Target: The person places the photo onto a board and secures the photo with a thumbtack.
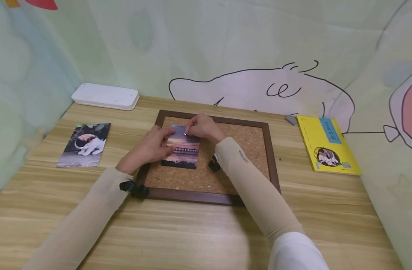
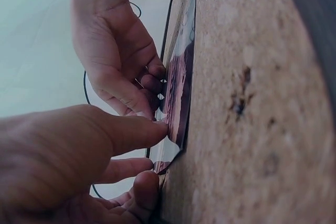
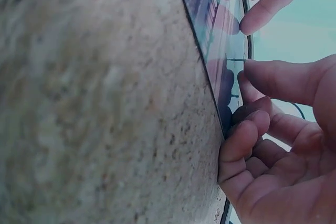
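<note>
A sunset photo (image 1: 181,152) lies on the left part of a brown-framed cork board (image 1: 236,150). At its left edge, my left hand (image 1: 148,147) rests thumb and fingertips on the glossy surface (image 2: 179,90). By the photo's upper edge my right hand (image 1: 203,126) pinches a small silver pin (image 1: 185,134). Seen from the right wrist, a thin pin shaft (image 3: 236,60) stands between the thumb tip and the photo; whether it has pierced the photo, I cannot tell. The curled fingers of the right hand (image 3: 286,145) rest beside the photo's edge.
A cat photo (image 1: 86,145) lies left of the board, with a white case (image 1: 105,96) behind it near the wall. Rightward are a yellow book (image 1: 327,145) and a small grey block (image 1: 291,119). Another small shiny piece (image 1: 209,185) sits low on the cork.
</note>
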Motion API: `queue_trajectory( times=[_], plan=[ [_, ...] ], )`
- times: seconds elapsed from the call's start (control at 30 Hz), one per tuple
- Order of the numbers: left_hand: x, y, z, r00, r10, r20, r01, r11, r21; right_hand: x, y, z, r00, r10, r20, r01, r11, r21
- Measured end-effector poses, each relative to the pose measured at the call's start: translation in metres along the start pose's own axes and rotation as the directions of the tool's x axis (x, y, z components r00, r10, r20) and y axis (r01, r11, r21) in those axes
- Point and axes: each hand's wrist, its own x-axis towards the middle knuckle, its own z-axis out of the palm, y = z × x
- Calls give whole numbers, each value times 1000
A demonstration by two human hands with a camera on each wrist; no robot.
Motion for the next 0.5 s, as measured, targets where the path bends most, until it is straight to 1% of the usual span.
queue_trajectory(
  times=[0.17,0.27,0.37,0.5],
  plan=[
    [0,-2,0,1000,17,-6,-17,1000,0,2,-2,1,1000,14,-4,-14,1000,-6],
    [0,-3,0,1000,11,-3,-11,1000,5,3,-3,3,1000,17,-5,-17,1000,-2],
    [0,-3,0,1000,4,0,-4,1000,11,3,-3,4,1000,7,-8,-7,1000,-8],
    [0,-2,0,1000,17,-1,-17,1000,19,1,-4,3,1000,-8,-21,7,999,-35]
  ],
)
